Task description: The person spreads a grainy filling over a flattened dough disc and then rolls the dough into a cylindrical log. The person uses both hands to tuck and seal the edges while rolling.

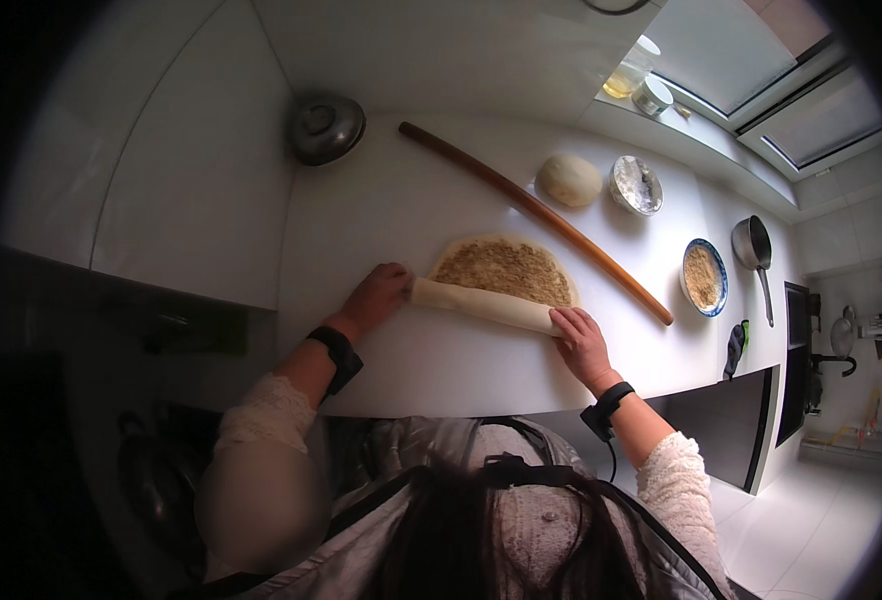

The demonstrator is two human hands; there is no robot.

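A flat sheet of dough (pixel 579 295) lies on the white countertop, its near part wrapped into a pale roll (pixel 486 307). Brown crumbly filling (pixel 507 268) covers the flat part beyond the roll. My left hand (pixel 381 296) grips the roll's left end, its fingertips slightly blurred. At the right end, the fingers of my right hand (pixel 582 341) bend over the roll, with the thumb hidden beneath the hand. Diagonally behind the dough rests a long wooden rolling pin (pixel 538 211), apart from both hands.
Further back sit a dough ball (pixel 570 181) and a bowl of white flour (pixel 636 186). On the right are a blue-rimmed bowl of brown crumbs (pixel 703 278), a metal saucepan (pixel 753 243) and a dark cloth-like item (pixel 735 349). A metal bowl (pixel 326 129) stands at the back left.
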